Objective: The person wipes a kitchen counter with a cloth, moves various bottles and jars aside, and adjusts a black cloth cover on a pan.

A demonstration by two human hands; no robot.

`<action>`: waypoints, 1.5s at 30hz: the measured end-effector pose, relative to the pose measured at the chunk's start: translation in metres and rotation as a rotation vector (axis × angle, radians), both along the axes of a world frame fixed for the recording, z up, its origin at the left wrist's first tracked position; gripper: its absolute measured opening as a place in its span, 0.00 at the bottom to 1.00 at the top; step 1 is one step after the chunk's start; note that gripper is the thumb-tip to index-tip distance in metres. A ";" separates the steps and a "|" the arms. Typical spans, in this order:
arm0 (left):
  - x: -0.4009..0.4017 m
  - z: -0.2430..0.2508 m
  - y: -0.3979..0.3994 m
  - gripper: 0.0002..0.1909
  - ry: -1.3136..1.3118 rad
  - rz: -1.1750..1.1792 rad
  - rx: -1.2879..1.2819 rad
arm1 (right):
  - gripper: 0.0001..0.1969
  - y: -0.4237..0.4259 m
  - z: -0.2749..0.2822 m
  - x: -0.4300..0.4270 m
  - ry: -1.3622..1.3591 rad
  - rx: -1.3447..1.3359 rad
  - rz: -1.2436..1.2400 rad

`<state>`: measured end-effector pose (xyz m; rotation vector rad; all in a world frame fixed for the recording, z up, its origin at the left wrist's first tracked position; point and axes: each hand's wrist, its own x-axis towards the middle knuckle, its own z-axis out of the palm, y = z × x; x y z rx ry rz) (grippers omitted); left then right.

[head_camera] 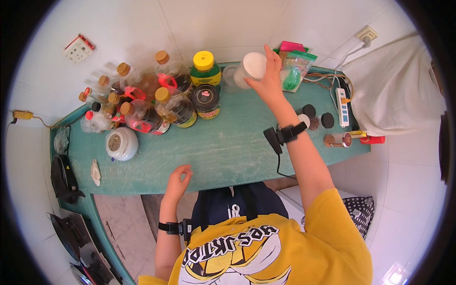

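Observation:
My right hand (267,78) reaches to the back of the green counter (228,149), thumb and fingers spread around the right side of a clear jar with white contents (249,69). Whether the fingers touch the jar is not clear. A clear round container (231,76) stands at the jar's left, and a clear bag with a green top edge (295,73) is just right of the hand. My left hand (179,180) hovers over the counter's front edge with its fingers curled and nothing visible in them.
Several cork-coloured-capped bottles (142,115), a yellow-lidded jar (205,69) and a black-lidded jar (206,101) crowd the back left. A white pot (122,143) stands before them. Small spice jars (337,140) and a power strip (342,107) are at the right.

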<state>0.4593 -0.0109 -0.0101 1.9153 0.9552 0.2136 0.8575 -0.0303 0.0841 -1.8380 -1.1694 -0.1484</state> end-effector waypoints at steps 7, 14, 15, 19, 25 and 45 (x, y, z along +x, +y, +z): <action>-0.040 -0.008 0.001 0.13 0.018 0.077 -0.028 | 0.52 0.053 -0.026 -0.003 -0.016 -0.098 0.012; -0.032 -0.003 0.000 0.13 0.039 0.072 -0.030 | 0.53 0.060 -0.043 -0.002 -0.015 -0.034 -0.015; -0.029 0.000 0.001 0.13 0.046 0.063 -0.016 | 0.52 0.061 -0.043 -0.003 -0.022 -0.019 -0.023; -0.016 -0.002 0.005 0.14 0.011 0.018 0.025 | 0.46 0.028 -0.037 0.014 -0.068 -0.109 -0.150; 0.013 -0.006 0.003 0.14 0.022 -0.060 0.004 | 0.07 -0.125 -0.013 0.036 0.413 0.110 -0.299; 0.136 0.023 -0.051 0.14 0.125 -0.343 0.082 | 0.43 -0.280 -0.073 0.126 0.069 -0.636 -0.419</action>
